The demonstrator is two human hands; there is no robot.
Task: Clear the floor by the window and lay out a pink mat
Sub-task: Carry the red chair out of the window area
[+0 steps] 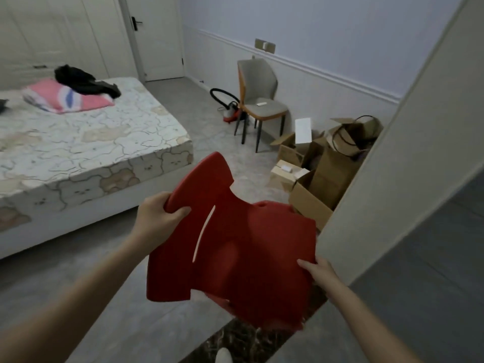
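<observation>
Tilting red chair (235,247), backrest far-left

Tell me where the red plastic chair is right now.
In the head view, the red plastic chair is held off the floor at lower centre, left hand gripping its back, right hand its seat edge.

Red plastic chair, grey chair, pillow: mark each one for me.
red plastic chair (251,252): head view, middle of its seat shell
grey chair (259,79): head view, on its backrest
pillow (78,100): head view, pink cover
</observation>
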